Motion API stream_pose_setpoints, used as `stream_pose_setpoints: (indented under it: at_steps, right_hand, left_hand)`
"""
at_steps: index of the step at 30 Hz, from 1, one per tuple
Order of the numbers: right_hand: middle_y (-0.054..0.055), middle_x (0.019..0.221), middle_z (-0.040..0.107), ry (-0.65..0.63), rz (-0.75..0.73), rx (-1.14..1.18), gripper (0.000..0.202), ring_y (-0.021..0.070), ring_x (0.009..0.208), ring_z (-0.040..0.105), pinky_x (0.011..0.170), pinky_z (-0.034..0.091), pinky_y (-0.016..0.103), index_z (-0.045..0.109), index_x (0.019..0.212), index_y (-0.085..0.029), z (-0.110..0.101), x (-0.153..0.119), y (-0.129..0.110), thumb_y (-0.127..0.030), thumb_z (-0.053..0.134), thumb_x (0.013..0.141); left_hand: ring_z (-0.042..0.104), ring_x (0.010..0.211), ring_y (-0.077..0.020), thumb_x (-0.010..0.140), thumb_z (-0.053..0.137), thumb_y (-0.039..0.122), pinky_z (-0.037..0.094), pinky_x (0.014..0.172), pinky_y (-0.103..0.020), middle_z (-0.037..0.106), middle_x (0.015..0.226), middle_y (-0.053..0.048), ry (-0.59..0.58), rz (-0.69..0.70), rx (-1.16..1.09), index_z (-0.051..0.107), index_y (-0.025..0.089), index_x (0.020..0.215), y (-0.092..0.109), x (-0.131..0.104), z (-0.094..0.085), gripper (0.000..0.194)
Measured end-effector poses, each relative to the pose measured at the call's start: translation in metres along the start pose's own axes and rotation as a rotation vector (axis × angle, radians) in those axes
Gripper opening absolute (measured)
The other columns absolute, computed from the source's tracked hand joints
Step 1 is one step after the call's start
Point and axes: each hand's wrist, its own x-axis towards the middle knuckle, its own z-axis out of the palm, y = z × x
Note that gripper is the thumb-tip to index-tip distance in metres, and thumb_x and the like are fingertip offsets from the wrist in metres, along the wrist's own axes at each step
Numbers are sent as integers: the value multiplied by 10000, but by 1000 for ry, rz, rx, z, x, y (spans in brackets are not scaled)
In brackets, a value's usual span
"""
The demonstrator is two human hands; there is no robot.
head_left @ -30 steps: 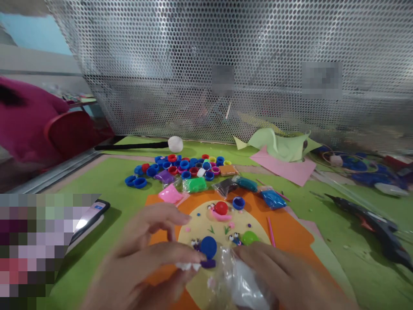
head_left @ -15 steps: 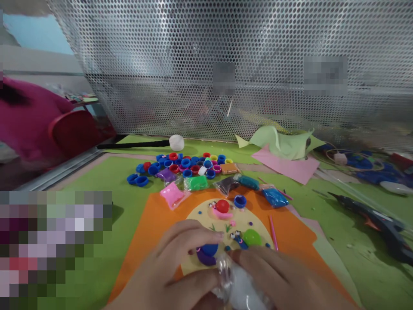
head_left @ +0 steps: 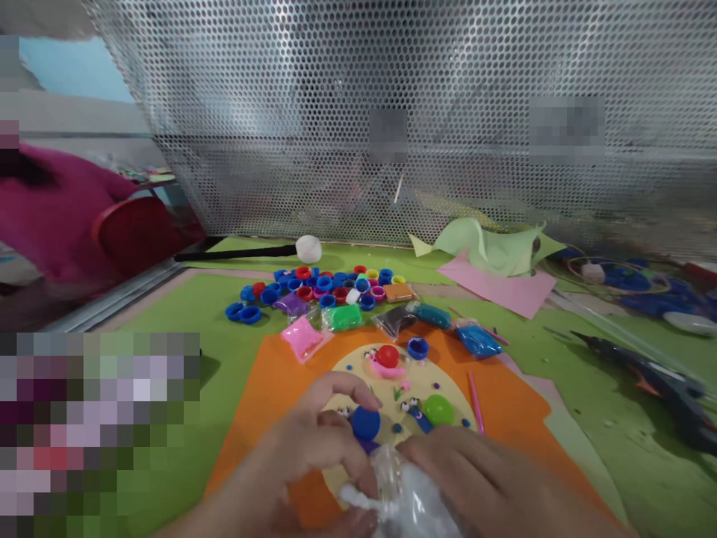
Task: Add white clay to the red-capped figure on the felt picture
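Note:
My right hand (head_left: 464, 471) grips a clear plastic packet of white clay (head_left: 426, 501) near the bottom edge. At the packet's mouth, my left hand (head_left: 319, 441) curls its thumb and fingers around a thin strand of white clay (head_left: 358, 497) that comes out of it. Beneath both hands lies an orange sheet with a cream oval (head_left: 347, 381) on it. The oval bears a snail with a red cap shell (head_left: 388, 356), one with a green cap shell (head_left: 438, 411) and one with a blue cap shell (head_left: 366, 422), partly hidden by my left hand.
Behind the orange sheet lie packets of coloured clay (head_left: 344, 317) and a pile of bottle caps (head_left: 323, 284). A glue gun (head_left: 655, 381) rests at the right. Crumpled paper (head_left: 487, 246) stands by the perforated metal panel (head_left: 336, 112). A person in pink (head_left: 61, 209) is at the far left.
My left hand has drawn back a little left from the packet, and a white clay strand now shows. The blue-shelled snail is less covered. My right hand stays on the packet.

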Motion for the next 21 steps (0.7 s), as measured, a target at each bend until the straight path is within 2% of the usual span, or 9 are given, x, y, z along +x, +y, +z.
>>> stream_pose_setpoints:
  at_steps: [2, 4, 7, 9, 11, 12, 15, 18, 21]
  right_hand:
    - [-4, 865, 652, 104, -37, -45, 224, 139, 729, 651, 587, 511, 188, 454, 1076, -192, -1, 0, 2, -161, 508, 861]
    - [-1, 892, 660, 146, -30, -46, 276, 144, 733, 655, 610, 520, 203, 438, 1104, -191, -1, 0, 4, -217, 557, 857]
    - [-8, 913, 668, 118, -16, -53, 292, 137, 750, 661, 635, 521, 196, 442, 1094, -198, 0, 1, 5, -204, 594, 844]
    - [-2, 917, 669, 124, -31, -52, 258, 136, 757, 663, 632, 521, 194, 442, 1094, -192, 0, 2, 4, -303, 560, 893]
    - [4, 914, 667, 133, -21, -31, 301, 138, 772, 662, 624, 520, 195, 445, 1095, -187, 1, 2, 4, -433, 483, 926]
    - [3, 912, 664, 125, -15, -14, 316, 136, 775, 661, 618, 517, 192, 448, 1095, -189, 1, 2, 4, -458, 460, 931]
    - [-14, 894, 658, 71, 11, 25, 252, 106, 705, 653, 549, 490, 162, 471, 1073, -199, 3, 3, 3, -390, 523, 918]
    - [-17, 886, 657, 12, 47, 58, 258, 77, 569, 612, 446, 441, 155, 500, 1024, -198, 3, 2, 2, -376, 604, 868]
    - [-14, 861, 658, -3, 52, 58, 193, 81, 547, 597, 434, 430, 166, 515, 981, -197, 3, 0, 0, -362, 562, 894]
  left_hand:
    - [593, 999, -173, 831, 590, 280, 557, 757, -291, 590, 1029, -19, -10, -67, -209, 574, 259, 769, 3, 1, -14, 67]
    - [513, 1146, -199, 865, 551, 378, 540, 818, -324, 613, 1025, -29, -32, -62, -235, 573, 268, 780, 4, 3, -24, 141]
    - [583, 1028, -157, 845, 591, 285, 530, 834, -272, 607, 1017, -12, -42, 1, -7, 590, 277, 844, 4, 9, -26, 8]
    - [624, 894, -118, 784, 654, 197, 528, 799, -207, 602, 981, 8, -3, 77, 174, 596, 275, 881, 3, 11, -20, 137]
    - [627, 860, -104, 730, 699, 162, 520, 769, -164, 596, 956, 24, 47, 146, 287, 601, 268, 868, 3, 11, -12, 200]
    - [623, 855, -102, 719, 706, 162, 516, 762, -156, 591, 959, 27, 83, 167, 309, 601, 263, 850, 2, 10, -9, 196]
    - [601, 831, -101, 747, 670, 175, 511, 736, -162, 569, 983, 24, 152, 166, 298, 604, 266, 840, 0, 3, 0, 146]
    - [589, 836, -113, 761, 657, 179, 510, 719, -178, 550, 999, 11, 114, 168, 309, 614, 271, 865, -2, -1, 4, 145]
    - [575, 883, -117, 743, 631, 104, 499, 742, -181, 538, 1025, 9, 141, 180, 335, 611, 263, 842, -4, -1, 8, 188]
